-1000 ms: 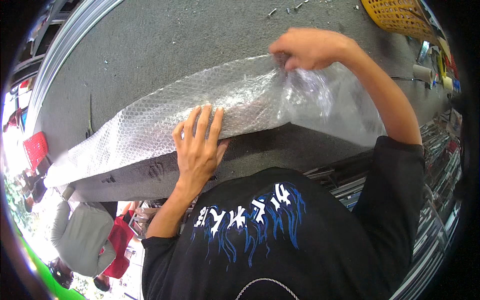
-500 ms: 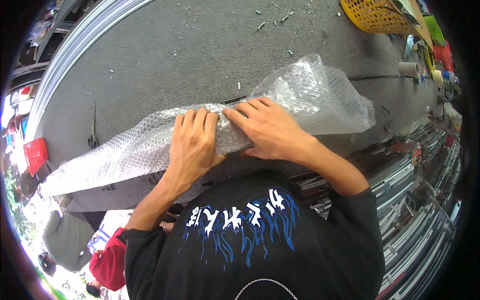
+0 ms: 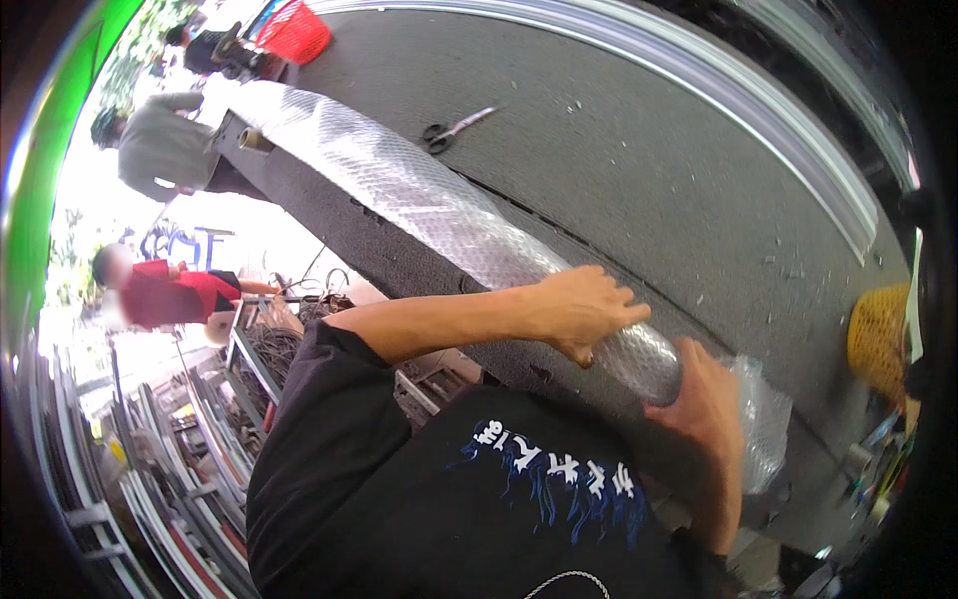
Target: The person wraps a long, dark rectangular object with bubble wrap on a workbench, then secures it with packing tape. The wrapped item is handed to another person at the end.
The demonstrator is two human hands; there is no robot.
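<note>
A long bundle wrapped in bubble wrap lies slantwise along the near edge of a grey table. My left hand lies over the bundle near its right end, fingers curled around it. Just beyond it, my right hand clasps the very end of the bundle, where loose bubble wrap sticks out past the fingers. A cardboard or tube end shows at the far left end of the bundle.
Scissors lie on the table behind the bundle. A yellow basket stands at the right, a red basket at the far left. Two people, in grey and in red, are at the left. Metal profiles are stacked below.
The view has swung round. My right hand has slid from the top of the bundle to its end, and my left hand has moved along toward that same end.
</note>
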